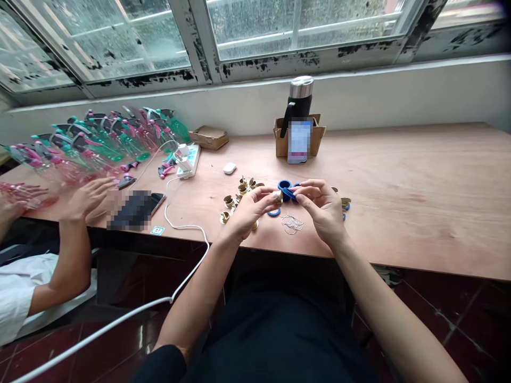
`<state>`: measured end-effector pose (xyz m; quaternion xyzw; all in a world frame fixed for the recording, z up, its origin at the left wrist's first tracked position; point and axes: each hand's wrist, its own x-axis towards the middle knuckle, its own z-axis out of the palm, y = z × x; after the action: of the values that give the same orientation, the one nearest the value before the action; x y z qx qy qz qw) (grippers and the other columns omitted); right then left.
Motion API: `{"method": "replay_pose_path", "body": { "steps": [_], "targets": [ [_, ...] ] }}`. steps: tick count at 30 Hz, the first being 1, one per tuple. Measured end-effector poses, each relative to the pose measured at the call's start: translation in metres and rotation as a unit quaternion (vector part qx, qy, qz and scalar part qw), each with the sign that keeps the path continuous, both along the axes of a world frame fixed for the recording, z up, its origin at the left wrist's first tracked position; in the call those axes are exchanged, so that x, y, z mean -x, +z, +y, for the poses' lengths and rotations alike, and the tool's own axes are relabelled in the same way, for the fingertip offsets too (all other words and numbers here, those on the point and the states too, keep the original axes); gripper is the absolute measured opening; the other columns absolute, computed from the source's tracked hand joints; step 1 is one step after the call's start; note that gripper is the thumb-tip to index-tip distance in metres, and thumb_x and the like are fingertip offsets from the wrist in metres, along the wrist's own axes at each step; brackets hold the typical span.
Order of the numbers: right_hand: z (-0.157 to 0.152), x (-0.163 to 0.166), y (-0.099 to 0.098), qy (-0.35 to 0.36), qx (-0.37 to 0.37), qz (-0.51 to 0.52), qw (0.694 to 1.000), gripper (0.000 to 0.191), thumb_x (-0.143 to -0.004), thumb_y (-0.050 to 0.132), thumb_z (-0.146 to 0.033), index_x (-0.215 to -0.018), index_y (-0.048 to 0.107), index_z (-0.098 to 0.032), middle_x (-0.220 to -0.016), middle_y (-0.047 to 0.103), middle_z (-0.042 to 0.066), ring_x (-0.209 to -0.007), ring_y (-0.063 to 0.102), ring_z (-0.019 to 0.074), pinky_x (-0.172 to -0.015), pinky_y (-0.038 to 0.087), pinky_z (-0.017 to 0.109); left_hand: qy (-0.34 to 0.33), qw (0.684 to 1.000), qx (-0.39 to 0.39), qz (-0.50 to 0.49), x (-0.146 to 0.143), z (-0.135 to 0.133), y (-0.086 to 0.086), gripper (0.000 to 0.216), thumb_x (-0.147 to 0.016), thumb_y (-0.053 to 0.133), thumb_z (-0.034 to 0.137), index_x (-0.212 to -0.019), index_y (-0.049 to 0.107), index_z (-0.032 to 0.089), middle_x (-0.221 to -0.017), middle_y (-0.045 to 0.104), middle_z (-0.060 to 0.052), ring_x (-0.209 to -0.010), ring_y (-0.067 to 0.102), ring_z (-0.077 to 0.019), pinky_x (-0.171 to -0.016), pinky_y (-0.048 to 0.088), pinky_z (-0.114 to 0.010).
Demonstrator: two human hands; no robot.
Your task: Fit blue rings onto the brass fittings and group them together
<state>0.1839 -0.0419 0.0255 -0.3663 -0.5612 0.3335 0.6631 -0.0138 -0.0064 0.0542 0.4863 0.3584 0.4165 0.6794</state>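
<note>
Over the table, my left hand (249, 211) is closed with thumb and fingers pinching a small gold-coloured metal fitting (280, 197). Close beside it, my right hand (324, 208) pinches a blue ring (289, 193). Just behind the fingers are more blue rings (285, 184), partly hidden. Another blue ring (273, 212) lies flat below my left fingertips. Several thin wire rings (293, 223) lie in a loose pile between my wrists. Loose gold-coloured fittings (229, 201) are clustered left of my left hand. Beyond my right hand, fittings with blue rings (345, 202) are partly covered.
A cardboard box (316, 139) holds a black flask (300, 101), with a phone (299, 141) leaning on its front. White earbud case (230, 168), power strip (191, 159) and cable (187, 225) lie leftward. A co-worker's hand (90, 198) is near spray bottles (115, 141) and a dark phone (136, 210).
</note>
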Motion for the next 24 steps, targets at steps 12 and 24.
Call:
{"method": "replay_pose_path", "body": {
  "steps": [12,24],
  "targets": [
    [-0.005,-0.002,0.01,-0.029,-0.014,-0.003,0.999,0.023,-0.095,0.079,-0.04,-0.109,0.065,-0.029,-0.099,0.075,0.003,-0.103,0.077,0.0243,-0.098,0.065,0.047,0.004,0.997,-0.057,0.061,-0.016,-0.009,0.003,0.051,-0.072,0.097,0.035,-0.113,0.073,0.018,-0.121,0.074,-0.013,-0.106,0.071,-0.0238,-0.091,0.057,-0.039],
    [-0.008,-0.002,0.01,0.003,-0.015,-0.097,0.995,0.022,-0.096,0.077,-0.036,-0.117,0.078,-0.027,-0.122,0.073,0.009,-0.106,0.075,0.0249,-0.093,0.066,0.045,-0.006,0.996,-0.086,0.032,-0.015,-0.012,0.006,0.059,-0.071,0.099,0.033,-0.121,0.072,0.019,-0.125,0.075,-0.014,-0.113,0.073,-0.0267,-0.101,0.058,-0.044]
  ]
}}
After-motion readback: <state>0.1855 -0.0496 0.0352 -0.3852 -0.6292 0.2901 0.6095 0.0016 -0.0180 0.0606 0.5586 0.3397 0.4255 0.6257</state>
